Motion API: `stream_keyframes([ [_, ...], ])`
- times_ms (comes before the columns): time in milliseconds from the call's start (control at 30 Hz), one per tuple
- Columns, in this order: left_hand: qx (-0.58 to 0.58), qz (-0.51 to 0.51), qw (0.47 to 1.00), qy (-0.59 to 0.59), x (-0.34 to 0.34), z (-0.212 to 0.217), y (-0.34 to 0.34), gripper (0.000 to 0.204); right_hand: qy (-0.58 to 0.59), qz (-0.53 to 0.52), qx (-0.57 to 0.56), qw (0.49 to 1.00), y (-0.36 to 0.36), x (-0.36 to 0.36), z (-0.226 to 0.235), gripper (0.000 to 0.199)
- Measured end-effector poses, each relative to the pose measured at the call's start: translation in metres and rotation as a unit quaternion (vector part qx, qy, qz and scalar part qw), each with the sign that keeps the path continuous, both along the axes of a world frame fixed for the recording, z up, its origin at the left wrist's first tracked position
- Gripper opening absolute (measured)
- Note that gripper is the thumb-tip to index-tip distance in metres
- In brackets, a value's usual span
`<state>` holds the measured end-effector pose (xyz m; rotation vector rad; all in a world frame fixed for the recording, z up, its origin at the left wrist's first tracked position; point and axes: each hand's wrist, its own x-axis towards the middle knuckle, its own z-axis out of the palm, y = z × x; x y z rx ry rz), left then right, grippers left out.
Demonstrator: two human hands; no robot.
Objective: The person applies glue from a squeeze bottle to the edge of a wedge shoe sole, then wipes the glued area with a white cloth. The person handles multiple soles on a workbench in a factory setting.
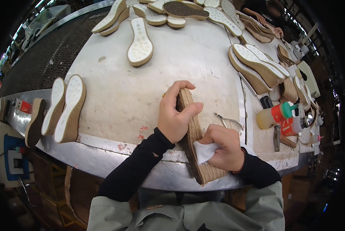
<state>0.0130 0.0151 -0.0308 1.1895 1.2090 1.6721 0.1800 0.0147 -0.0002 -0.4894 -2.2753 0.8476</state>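
- Head view: the left hand (175, 115) is wrapped around the toe half of a rope-wrapped wedge sole (193, 134), fingers curled over its top edge and thumb pressed against the side, so the sole stands on its edge rather than lying flat. That hold turns the woven side wall toward the other hand.
- The sole sits at the near edge of the work table (122, 96), its heel end jutting past the metal rim toward the person's body, which keeps it close and steady between both hands.
- The right hand (226, 148) is closed on a small white cloth (204, 151), pinched between thumb and fingers and pressed flat against the rope side near the heel; a bunched pad like this suits wiping or rubbing the weave.
- Just beyond the right hand lie small metal snips (228, 121), within easy reach on the table top.
- To the right stand squeeze bottles (276, 115) with orange labels, one with a green cap, near the right hand but not touching it.
- Two more soles (66, 107) lean on edge at the left, white bottoms showing, well apart from the hands.
- One sole (140, 42) lies alone, bottom up, farther back; others are stacked at the far rim and the right side.
- Another person's hands (270, 25) work at the far right corner.
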Motion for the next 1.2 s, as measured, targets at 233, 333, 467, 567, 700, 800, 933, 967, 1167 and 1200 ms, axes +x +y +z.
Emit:
stream_keyframes([
  [233, -0.009, -0.013, 1.0, -0.014, 0.0, 0.002, -0.001, 0.033, 0.0, -0.002, 0.011, 1.0, -0.003, -0.004, 0.001, 0.02],
  [333, 0.009, 0.0, 1.0, -0.002, -0.001, 0.001, 0.002, 0.033, 0.012, -0.014, 0.005, 1.0, -0.004, -0.005, 0.001, 0.02],
  [467, -0.023, -0.017, 0.999, -0.03, 0.0, 0.006, 0.0, 0.034, 0.002, -0.026, -0.026, 0.999, -0.005, -0.001, -0.001, 0.02],
  [567, -0.001, -0.001, 1.0, -0.015, 0.001, -0.001, 0.002, 0.034, 0.025, -0.04, -0.025, 0.999, -0.002, -0.008, -0.001, 0.021],
  [700, 0.006, 0.018, 1.0, 0.012, 0.0, 0.0, 0.0, 0.033, 0.013, -0.044, -0.012, 0.999, -0.003, -0.012, 0.003, 0.019],
  [800, 0.036, 0.016, 0.997, 0.065, 0.002, -0.005, 0.001, 0.036, 0.017, -0.05, -0.012, 0.999, -0.006, -0.014, 0.008, 0.019],
  [933, 0.014, 0.015, 0.999, 0.05, 0.002, -0.003, -0.002, 0.035, 0.004, -0.068, -0.008, 0.998, -0.01, -0.012, 0.006, 0.021],
  [967, 0.01, 0.014, 0.999, 0.048, 0.003, -0.002, -0.004, 0.035, -0.002, -0.066, -0.01, 0.998, -0.01, -0.011, 0.006, 0.021],
  [1167, 0.029, 0.032, 0.997, 0.068, 0.004, -0.004, -0.002, 0.036, 0.0, -0.078, -0.022, 0.997, -0.01, -0.011, 0.003, 0.023],
  [1200, 0.028, 0.033, 0.997, 0.07, 0.004, -0.004, -0.001, 0.035, -0.006, -0.076, -0.025, 0.997, -0.008, -0.009, 0.003, 0.023],
])
